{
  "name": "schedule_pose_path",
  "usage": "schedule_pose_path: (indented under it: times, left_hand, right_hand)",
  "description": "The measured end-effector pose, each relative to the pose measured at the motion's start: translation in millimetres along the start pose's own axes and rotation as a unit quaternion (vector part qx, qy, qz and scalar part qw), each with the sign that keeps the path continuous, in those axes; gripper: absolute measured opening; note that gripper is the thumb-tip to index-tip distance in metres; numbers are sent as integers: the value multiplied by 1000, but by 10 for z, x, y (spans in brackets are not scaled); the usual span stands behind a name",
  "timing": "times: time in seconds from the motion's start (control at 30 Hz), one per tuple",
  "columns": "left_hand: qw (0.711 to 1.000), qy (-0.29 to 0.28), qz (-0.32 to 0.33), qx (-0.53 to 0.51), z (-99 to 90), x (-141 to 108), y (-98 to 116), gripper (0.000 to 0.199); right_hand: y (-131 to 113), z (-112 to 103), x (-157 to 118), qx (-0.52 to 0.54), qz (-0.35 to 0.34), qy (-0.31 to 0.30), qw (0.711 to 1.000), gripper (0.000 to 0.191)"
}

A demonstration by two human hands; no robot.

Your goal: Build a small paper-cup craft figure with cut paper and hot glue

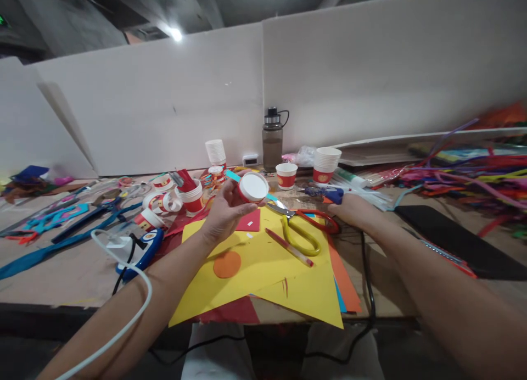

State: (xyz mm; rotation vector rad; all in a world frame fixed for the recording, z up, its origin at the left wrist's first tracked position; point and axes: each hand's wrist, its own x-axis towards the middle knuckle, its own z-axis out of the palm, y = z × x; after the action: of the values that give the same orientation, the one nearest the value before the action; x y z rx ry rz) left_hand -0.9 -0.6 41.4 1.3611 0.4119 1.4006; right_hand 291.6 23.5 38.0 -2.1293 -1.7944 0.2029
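My left hand (224, 210) is closed around a small red and white paper cup (254, 186), its round white end turned toward me. Light blue strips (233, 175) stick out at both sides of the cup. Farther right, my right hand (349, 208) grips a blue hot glue gun (332, 195), whose nozzle points left. Below the hands, yellow paper sheets (247, 281) bear an orange paper circle (227, 264), a red pen (289, 247) and scissors (294, 218) with one red and one yellow handle. A red paper piece (249, 221) is partly hidden behind my left hand.
Paper cups (286, 175) and a cup stack (326, 165) stand behind, near a water bottle (272, 141). A blue and white power strip (142, 253) with a white cable sits left. A black cord (370, 281) crosses the table's front edge. Colourful pipe cleaners (473, 177) pile up right.
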Motion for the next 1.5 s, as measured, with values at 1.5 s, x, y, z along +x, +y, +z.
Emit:
schedule_pose_path:
  times: [1.5]
  left_hand:
    - [993, 100, 32, 53, -69, 29, -201, 72]
  right_hand:
    - [-345, -219, -658, 237, -318, 7, 918, 37]
